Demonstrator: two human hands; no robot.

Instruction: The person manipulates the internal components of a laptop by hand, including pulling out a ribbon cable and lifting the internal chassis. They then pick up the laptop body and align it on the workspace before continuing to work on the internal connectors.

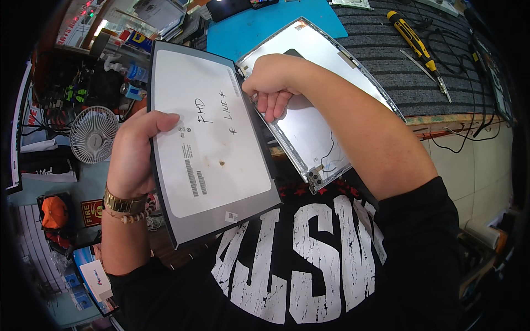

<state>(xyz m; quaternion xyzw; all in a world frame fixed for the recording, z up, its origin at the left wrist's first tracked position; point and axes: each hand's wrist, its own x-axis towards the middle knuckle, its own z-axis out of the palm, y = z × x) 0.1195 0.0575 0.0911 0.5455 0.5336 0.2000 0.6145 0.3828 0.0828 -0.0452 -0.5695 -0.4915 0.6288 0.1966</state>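
A laptop screen panel [221,190] is tilted in front of me, its white and grey back with handwriting and barcode labels showing. My left hand [135,146] grips its left edge, thumb on the back and fingers hidden behind. Just right of it, a silver laptop lid shell [337,60] lies partly over the bench edge, with a hinge [314,177] and thin dark wires at its near end. Over the shell, beside the panel's right edge, my right hand [273,85] has its fingers curled. Whatever lies between its thumb and fingers is hidden.
A blue mat [229,39] lies under the shell's far end on the ribbed grey bench cover [375,33]. To the right are a yellow-black screwdriver [411,38], a thin metal tool [418,65] and dark cables. A white fan [94,134] stands at left.
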